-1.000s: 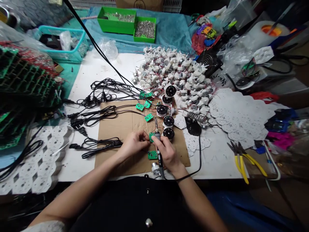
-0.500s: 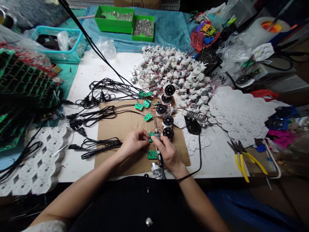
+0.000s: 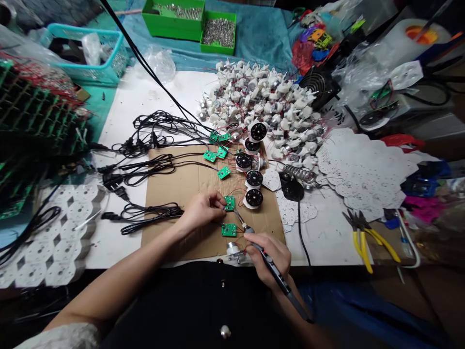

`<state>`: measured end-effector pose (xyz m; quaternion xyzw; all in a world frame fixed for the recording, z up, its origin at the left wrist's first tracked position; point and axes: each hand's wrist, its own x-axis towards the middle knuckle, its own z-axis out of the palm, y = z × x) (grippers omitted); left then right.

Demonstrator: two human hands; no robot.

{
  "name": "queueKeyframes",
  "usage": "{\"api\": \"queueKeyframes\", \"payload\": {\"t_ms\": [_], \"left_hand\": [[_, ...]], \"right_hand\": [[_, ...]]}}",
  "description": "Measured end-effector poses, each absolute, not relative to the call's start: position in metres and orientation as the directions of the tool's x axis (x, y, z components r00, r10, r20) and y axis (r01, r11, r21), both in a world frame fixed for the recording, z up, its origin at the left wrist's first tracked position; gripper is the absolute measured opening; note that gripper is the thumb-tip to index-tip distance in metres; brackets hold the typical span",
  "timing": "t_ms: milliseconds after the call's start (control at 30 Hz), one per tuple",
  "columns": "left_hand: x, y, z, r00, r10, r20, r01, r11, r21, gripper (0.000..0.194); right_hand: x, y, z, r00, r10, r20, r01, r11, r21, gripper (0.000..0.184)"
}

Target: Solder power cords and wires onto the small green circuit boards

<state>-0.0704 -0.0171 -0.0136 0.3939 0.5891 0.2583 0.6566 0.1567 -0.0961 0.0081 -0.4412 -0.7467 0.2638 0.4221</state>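
Note:
My left hand (image 3: 206,209) is closed, its fingertips pinched at the left edge of a small green circuit board (image 3: 229,203). Whether a wire is also between those fingers is hidden. My right hand (image 3: 271,254) grips a soldering iron (image 3: 271,267) like a pen, its tip pointing up-left to the lower right corner of that board. A second green circuit board (image 3: 228,230) lies just below, with a small motor (image 3: 234,252) near the cardboard's front edge. Black round discs on white housings, such as one disc (image 3: 254,198), stand to the right of the boards.
Black power cords (image 3: 152,213) lie coiled on the left of the cardboard (image 3: 174,184). Behind is a heap of white motor units (image 3: 265,102). A soldering iron stand (image 3: 292,186), yellow-handled pliers (image 3: 363,242) and stacked white plates (image 3: 363,169) are at right; green bins (image 3: 174,29) stand behind.
My right hand has moved down and right, from beside the board. The soldering iron has swung from upright to slanted, its tip now at the board. My left hand stays at the board.

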Motion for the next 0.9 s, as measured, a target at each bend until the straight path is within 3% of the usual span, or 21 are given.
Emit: {"api": "queueKeyframes", "payload": {"t_ms": [900], "left_hand": [[-0.0708,-0.0156,-0.0138,0.181,0.808,-0.561,0.131,0.546,0.828,0.026]], "right_hand": [[0.1526,-0.0953,0.0087,-0.26,0.867,0.424,0.43,0.498,-0.753,0.022]]}}
